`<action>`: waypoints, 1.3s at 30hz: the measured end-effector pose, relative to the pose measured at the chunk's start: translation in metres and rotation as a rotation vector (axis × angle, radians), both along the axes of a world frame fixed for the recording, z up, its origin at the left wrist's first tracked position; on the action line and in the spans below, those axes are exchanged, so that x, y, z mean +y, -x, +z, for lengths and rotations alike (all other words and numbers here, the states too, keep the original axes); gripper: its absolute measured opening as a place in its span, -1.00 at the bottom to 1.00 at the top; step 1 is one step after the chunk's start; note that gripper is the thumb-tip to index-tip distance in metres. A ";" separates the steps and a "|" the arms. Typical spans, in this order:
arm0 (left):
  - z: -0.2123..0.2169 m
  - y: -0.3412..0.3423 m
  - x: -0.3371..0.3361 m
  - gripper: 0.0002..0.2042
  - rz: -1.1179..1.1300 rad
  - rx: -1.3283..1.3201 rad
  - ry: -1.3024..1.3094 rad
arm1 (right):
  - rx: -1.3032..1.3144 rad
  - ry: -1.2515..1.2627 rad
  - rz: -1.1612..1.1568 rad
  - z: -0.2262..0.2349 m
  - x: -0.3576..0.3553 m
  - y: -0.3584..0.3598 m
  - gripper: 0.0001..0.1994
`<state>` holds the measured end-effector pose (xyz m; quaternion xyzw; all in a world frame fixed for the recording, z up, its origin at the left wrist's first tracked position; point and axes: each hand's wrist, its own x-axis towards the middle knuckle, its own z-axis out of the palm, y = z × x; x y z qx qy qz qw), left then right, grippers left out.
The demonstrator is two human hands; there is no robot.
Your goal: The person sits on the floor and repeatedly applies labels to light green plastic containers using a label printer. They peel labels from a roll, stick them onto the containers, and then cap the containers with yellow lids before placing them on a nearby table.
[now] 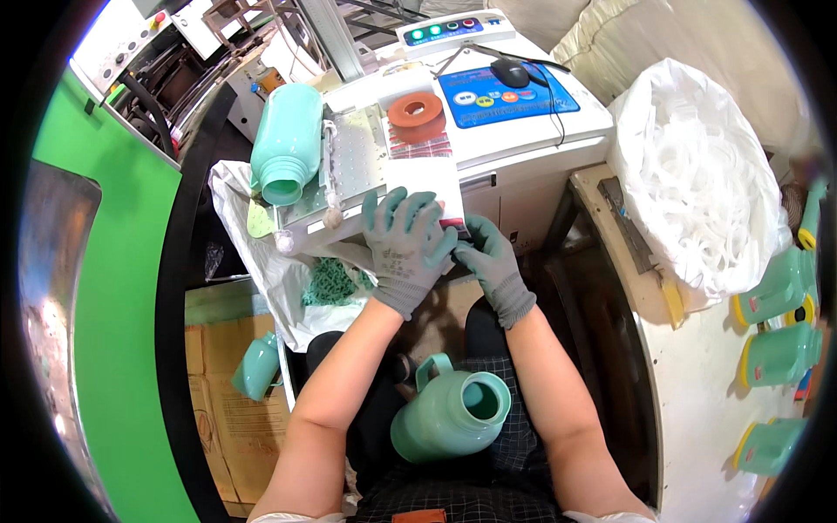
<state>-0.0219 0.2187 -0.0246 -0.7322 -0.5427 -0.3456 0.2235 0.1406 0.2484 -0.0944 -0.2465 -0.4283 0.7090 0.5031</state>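
Observation:
Both my hands wear grey-green gloves. My left hand [403,248] lies with its fingers spread over the near end of a white sheet of stickers [427,179] at the worktable's edge. Close to its right, my right hand [494,266] has thumb and fingers pinched at the sheet's near corner, where a red-printed bit shows. A green plastic jug [440,418] with a handle rests on my lap, its open mouth tilted up to the right. Another green jug body [288,131] lies on the perforated metal plate [359,148], mouth toward me.
Reddish-brown tape rolls [420,133] sit on the stickers. Behind are a blue mat [510,109], a mouse [510,72] and a control panel [453,33]. A bag of clear plastic rings [697,183] stands right, near green jugs [780,357]. Green scraps [331,283] fill a white bag left.

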 end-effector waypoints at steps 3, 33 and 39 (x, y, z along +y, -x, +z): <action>-0.001 0.001 0.005 -0.80 -0.017 0.056 -0.043 | 0.013 0.011 0.009 -0.004 0.000 0.002 -0.49; 0.054 -0.048 -0.238 -0.90 -0.518 -1.149 0.612 | -0.452 0.317 0.028 0.067 -0.309 -0.143 0.08; 0.040 0.041 -0.263 -0.92 -0.033 -1.604 0.797 | -0.744 -0.153 -0.021 0.041 -0.311 -0.104 0.12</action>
